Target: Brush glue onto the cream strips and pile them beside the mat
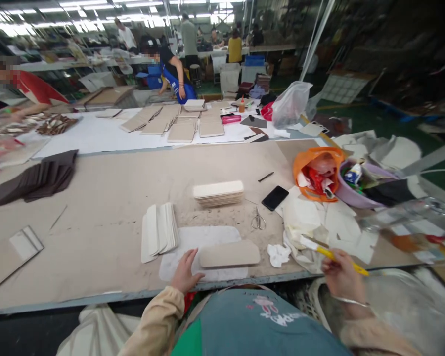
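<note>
My left hand rests at the table's front edge with its fingers apart, beside the left end of a beige rounded board. That board lies on a white sheet. In my right hand is a brush with a yellow handle, its pale tip pointing left over crumpled cloth. Left of the board, white rounded strips lie fanned out. Behind it stands a stack of similar strips. A crumpled white tissue sits just right of the board.
Scissors, a phone and a black pen lie right of centre. An orange bag and a purple basin stand farther right. Dark panels are at left. People work behind the far table.
</note>
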Motion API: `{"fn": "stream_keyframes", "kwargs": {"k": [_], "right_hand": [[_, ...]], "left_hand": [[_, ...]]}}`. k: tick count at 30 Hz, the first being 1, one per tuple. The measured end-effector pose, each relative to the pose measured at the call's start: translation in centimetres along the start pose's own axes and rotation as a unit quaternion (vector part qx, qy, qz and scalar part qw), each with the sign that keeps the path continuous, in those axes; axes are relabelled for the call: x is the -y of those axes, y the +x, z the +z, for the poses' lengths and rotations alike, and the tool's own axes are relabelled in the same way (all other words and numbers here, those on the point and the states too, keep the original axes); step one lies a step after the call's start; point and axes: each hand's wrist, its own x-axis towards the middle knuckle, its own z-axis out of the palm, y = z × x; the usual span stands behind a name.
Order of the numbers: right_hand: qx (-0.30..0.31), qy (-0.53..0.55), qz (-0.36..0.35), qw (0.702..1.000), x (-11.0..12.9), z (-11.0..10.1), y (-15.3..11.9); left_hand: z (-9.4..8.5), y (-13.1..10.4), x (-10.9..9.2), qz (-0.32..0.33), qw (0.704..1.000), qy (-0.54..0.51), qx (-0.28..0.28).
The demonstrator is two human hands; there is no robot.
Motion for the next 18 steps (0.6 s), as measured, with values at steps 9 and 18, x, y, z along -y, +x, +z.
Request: {"fn": "stream_keyframes", "kwargs": {"k": [9,18], "right_hand": [[0.199,-0.043,0.158,0.966,-6.4,11.1,-6.5],[0.326,-0.171,0.199,0.908,-10.4,15.5,-9.7]], "left_hand": [[0.0,2.3,0.4,0.046,0.996,-0.007,0.079],[0.3,2.7,1.2,0.060,0.993,-0.029,0.097]]}}
